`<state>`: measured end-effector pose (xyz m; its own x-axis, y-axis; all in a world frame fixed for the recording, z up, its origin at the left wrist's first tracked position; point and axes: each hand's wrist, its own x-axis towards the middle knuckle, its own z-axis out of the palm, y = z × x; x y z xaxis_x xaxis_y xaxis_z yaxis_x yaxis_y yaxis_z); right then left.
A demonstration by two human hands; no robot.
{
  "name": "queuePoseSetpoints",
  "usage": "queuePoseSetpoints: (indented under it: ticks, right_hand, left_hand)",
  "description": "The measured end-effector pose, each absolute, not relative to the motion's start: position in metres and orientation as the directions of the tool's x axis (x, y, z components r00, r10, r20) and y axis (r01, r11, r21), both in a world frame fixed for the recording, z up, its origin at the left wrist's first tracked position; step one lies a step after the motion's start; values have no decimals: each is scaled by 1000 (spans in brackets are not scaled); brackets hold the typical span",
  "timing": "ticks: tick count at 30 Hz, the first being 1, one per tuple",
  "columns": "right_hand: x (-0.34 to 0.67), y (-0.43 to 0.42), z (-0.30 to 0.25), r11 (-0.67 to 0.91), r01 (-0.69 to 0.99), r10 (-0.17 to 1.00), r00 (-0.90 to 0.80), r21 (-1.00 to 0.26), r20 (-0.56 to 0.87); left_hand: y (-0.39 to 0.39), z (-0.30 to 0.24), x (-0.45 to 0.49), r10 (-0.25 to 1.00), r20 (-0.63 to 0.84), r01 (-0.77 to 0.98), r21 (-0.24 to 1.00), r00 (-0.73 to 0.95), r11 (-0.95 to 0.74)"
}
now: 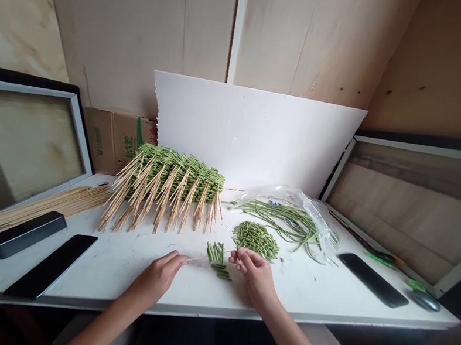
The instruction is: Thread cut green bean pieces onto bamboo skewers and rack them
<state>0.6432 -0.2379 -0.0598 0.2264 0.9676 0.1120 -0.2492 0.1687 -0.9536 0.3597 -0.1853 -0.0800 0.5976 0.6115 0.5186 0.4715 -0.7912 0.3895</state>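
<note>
My left hand [161,273] rests on the white table [123,272] and pinches the blunt end of a thin bamboo skewer [197,259]. The skewer runs to the right through a short row of green bean pieces [217,258]. My right hand [253,269] is closed at the skewer's far end, its fingers pinched next to the threaded pieces. Just behind it lies a pile of cut green bean pieces [256,239].
A big stack of finished bean skewers [166,185] lies at the back centre, loose bare skewers [41,204] to the left. Long whole beans lie in a plastic bag [293,219]. Two phones [51,266] and a power bank [26,231] lie left, another phone [372,279] right.
</note>
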Motion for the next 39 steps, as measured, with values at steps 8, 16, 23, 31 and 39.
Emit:
queuePoseSetpoints:
  ticks: [8,16,23,31,39]
  right_hand:
    - [645,-240,-63,244,-126,946,249,-962,208]
    - [643,-243,-56,274,-61,942,218,-960,255]
    - [641,-243,-57,262,-91,943,235,-961,235]
    - [641,-244,-54,263,-65,946,212,-963,244]
    - [634,-244,-60,283,17,943,179,-959,281]
  left_hand:
    - [-186,-83,360,535,583,474,272,612,-838]
    - [-189,-80,360,508,590,499,196,627,-844]
    - [-189,-82,361,495,598,505,169,630,-846]
    - [-191,-81,359,483,609,499,160,630,-852]
    - [-190,-78,363,465,654,462,193,597,-865]
